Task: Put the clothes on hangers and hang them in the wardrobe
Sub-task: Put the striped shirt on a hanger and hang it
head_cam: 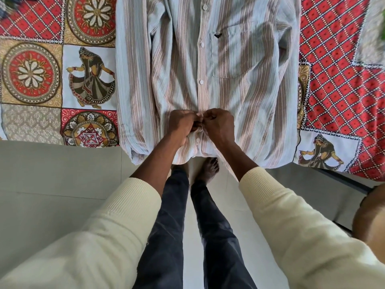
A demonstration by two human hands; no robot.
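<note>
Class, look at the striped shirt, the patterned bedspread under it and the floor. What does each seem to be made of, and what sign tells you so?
Pale striped button-up shirt: thin woven cloth, probably cotton; soft folds, matte. Red and ochre patterned bedspread: printed woven fabric, matte. Light grey floor: likely glazed tile; smooth, faint sheen, thin joint lines.

No readable text anywhere (the shirt (208,69) pocket's dark mark is illegible).

I'm looking down into a home bedroom here: a bed under a patchwork bedspread (62,76) of medallions and dancers, pale tiled floor (52,174), bare feet (209,168).
</note>
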